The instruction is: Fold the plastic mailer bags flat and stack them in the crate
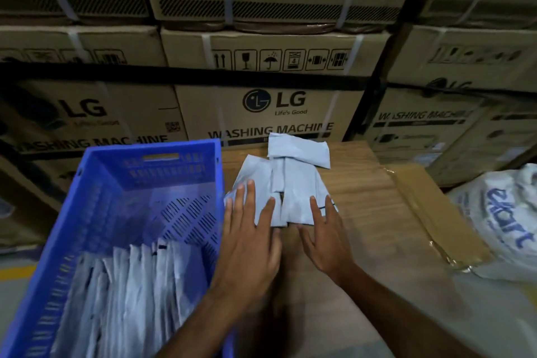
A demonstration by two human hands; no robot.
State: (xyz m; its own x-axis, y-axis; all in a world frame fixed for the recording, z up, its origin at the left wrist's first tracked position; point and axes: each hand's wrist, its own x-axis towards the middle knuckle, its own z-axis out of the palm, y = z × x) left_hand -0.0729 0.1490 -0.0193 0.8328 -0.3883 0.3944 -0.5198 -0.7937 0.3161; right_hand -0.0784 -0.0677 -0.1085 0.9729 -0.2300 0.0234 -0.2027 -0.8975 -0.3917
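Note:
Several pale grey plastic mailer bags (293,183) lie overlapping on the wooden table (377,206), one folded bag (299,150) at the far end. My left hand (250,241) rests flat with spread fingers on the left bags of the pile. My right hand (325,235) lies flat with its fingertips on the near right bag. Neither hand grips anything. The blue plastic crate (116,183) stands at the left of the table, with several folded mailer bags (130,285) standing on edge in its near half.
Stacked cardboard washing machine boxes (261,107) form a wall right behind the table. A flattened cardboard piece (436,212) lies at the table's right edge, and a white printed sack (505,221) sits beyond it.

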